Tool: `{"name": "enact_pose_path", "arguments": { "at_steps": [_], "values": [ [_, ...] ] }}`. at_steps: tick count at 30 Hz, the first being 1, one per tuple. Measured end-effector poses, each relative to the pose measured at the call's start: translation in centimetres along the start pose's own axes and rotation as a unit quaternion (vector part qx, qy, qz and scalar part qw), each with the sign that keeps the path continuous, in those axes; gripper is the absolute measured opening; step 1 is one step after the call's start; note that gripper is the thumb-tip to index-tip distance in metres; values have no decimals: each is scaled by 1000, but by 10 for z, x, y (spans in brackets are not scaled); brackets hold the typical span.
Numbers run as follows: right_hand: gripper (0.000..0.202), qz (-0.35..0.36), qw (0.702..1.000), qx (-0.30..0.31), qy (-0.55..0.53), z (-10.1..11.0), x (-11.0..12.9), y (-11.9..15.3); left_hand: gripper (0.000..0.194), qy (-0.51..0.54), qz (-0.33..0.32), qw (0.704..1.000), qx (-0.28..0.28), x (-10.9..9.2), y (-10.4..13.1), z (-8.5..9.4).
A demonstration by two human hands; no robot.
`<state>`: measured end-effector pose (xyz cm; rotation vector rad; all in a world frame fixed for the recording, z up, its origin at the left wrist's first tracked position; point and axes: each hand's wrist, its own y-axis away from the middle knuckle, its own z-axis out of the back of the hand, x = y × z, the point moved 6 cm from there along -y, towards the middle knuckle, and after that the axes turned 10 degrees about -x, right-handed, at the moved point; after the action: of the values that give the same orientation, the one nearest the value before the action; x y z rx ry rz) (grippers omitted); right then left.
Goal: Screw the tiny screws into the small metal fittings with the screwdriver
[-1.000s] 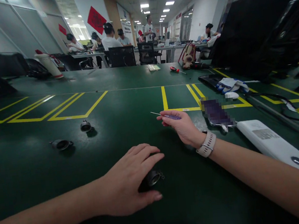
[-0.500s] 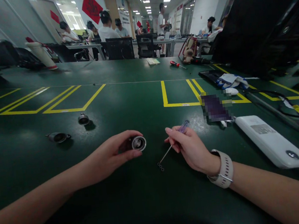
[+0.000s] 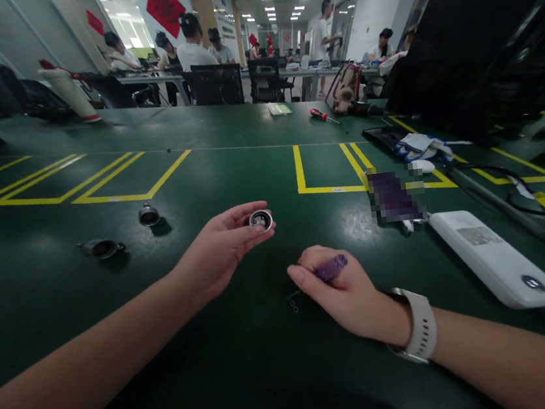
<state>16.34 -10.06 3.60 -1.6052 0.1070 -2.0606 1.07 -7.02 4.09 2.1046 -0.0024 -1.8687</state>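
My left hand [image 3: 223, 246] grips a round metal housing [image 3: 260, 221] by its sides, its open end with small inner parts turned toward me. In my right hand [image 3: 344, 291] is a screwdriver [image 3: 331, 268] with a clear purple handle; its thin shaft points down and left, partly hidden by the fingers. Just by its tip, several small dark rings [image 3: 293, 306] lie on the green table [image 3: 212, 362]. Left of my left hand sit a small round metal cap [image 3: 148, 215] and a larger metal part with side lugs [image 3: 103, 249].
To the right lie a white power bank [image 3: 498, 257], a blurred-out dark phone-like item [image 3: 394, 196] and cables. Farther back are a red screwdriver [image 3: 324, 116], a cloth glove [image 3: 422, 147] and a dark monitor [image 3: 462, 51]. Yellow tape [image 3: 119, 198] marks the tabletop. Several people work behind.
My left hand has raised the metal housing and moved it slightly right, away from me. My right hand has lowered and turned, bringing the screwdriver handle toward me.
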Motion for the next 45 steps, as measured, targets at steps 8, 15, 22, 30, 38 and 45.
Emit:
{"name": "enact_pose_path", "arguments": {
  "at_steps": [8,15,22,30,38,45],
  "values": [
    [21,167,985,13,43,-1,14,10,34,-35,9,999,3,14,0,12],
    [5,233,970,-16,74,3,22,14,39,-58,-8,998,9,17,2,10],
    [3,229,968,-9,103,-2,20,12,36,-67,-17,997,41,20,11,6],
    [7,227,964,13,140,-6,21,13,29,-75,-54,995,35,20,12,4],
    [8,257,954,11,157,-9,26,14,19,-70,-65,995,-1,16,15,3],
    [9,158,986,-5,59,-1,18,10,18,-79,-62,995,4,19,11,4]
  ]
}}
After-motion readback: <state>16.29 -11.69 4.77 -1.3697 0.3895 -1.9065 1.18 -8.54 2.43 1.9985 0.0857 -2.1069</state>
